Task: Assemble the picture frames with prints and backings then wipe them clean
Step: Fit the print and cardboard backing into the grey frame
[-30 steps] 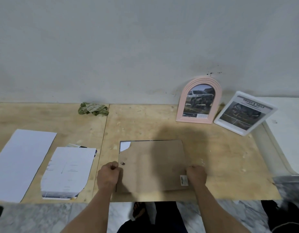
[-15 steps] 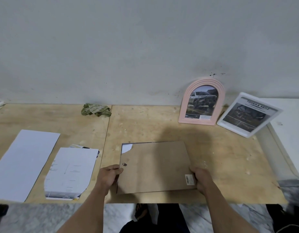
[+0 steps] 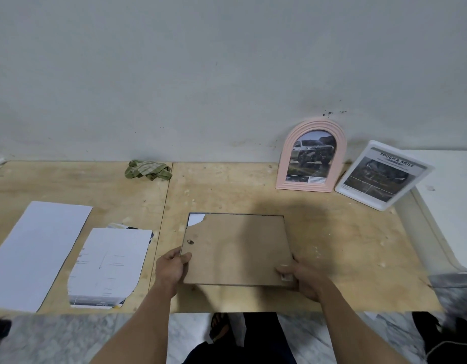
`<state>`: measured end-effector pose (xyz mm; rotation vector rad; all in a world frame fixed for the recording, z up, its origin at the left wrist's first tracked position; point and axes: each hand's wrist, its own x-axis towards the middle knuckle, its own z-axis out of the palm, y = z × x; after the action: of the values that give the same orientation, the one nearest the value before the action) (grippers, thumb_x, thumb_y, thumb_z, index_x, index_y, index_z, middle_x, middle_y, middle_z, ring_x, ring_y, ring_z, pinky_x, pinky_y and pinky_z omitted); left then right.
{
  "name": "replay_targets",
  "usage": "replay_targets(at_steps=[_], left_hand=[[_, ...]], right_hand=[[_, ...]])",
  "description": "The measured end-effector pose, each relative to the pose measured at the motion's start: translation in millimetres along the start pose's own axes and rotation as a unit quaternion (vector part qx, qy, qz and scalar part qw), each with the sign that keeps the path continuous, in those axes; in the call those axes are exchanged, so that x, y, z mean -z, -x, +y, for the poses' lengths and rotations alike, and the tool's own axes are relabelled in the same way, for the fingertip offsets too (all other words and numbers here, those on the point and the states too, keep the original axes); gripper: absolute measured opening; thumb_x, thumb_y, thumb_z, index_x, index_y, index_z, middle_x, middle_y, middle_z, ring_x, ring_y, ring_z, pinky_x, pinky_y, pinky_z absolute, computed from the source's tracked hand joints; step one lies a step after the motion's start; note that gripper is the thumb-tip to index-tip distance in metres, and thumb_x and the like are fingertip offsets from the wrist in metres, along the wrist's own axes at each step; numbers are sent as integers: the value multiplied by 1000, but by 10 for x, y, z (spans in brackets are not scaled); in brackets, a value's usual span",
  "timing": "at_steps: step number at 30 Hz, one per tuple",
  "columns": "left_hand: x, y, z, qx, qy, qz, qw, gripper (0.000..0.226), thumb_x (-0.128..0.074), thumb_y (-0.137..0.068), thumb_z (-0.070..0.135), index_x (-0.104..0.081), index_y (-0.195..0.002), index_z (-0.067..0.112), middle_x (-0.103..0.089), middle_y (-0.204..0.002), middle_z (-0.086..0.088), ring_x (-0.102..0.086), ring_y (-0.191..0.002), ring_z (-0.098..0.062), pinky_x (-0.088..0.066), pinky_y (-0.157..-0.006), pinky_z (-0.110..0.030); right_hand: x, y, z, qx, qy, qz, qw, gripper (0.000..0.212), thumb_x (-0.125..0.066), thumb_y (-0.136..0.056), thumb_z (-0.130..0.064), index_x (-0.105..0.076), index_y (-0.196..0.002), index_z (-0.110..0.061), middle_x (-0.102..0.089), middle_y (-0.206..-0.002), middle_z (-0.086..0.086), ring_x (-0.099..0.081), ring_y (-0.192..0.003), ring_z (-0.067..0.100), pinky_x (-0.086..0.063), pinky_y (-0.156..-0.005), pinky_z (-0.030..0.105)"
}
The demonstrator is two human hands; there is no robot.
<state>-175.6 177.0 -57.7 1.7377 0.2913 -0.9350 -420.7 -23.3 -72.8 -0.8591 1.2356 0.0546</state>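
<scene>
Plywood tabletop [image 3: 332, 232] (scuffed) against a grey wall [image 3: 201, 74].

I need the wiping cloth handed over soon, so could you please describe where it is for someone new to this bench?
Follow the plywood bench back to the grey wall. Left of the middle seam, against the wall, lies the cloth. It is the only crumpled green thing there; the white paper sheets nearby lie flat.

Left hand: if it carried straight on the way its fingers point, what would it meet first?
The left hand already grips the brown backing board at its left edge; heading right, it meets that board first, likely.
</scene>
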Motion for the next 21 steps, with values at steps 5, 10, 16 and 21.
replay_targets(at_steps=[5, 10, 16, 21], left_hand=[[92, -80, 59, 36, -73, -107, 991, 27, -66, -87, 0, -72, -113, 7, -75, -103, -14, -69, -85, -31, -57, -71, -35], [237, -98, 68, 79, -133, -219, 963, 49, -70, -82, -3, -67, -122, 25, -73, -115, -10, -70, -98, -36, -60, -75, -42], [193, -51, 111, 57, -100, -188, 976, 43, -70, -82, -5, -69, -115, 23, -73, -111, -9, -72, -88, -32, -62, -59, -37], [172, -60, 186, 41, -115, -167, 978, 38, -71, -83, -3, -66, -108, 25, -72, -107, -7, -71, -85, -30, -62, -58, -35]], right_hand=[[140, -49, 36, -10, 58, -12, 998, 63, -79, -74, -2, -49, -127, -17, -69, -111, 11, -67, -84, 24, -52, -63, 34], [137, 50, 6, 8, 61, 0, 998, 59, -79, -74, 1, -51, -125, -12, -67, -113, 15, -66, -85, 27, -54, -60, 34], [146, 104, 77, 55, 71, 1, 996, 60, -85, -68, -7, -58, -122, -13, -71, -108, 15, -68, -88, 28, -53, -60, 32], [157, 150, 58, 68, 78, -41, 994, 59, -84, -68, 0, -56, -118, -11, -67, -100, 21, -62, -79, 32, -54, -64, 38]])
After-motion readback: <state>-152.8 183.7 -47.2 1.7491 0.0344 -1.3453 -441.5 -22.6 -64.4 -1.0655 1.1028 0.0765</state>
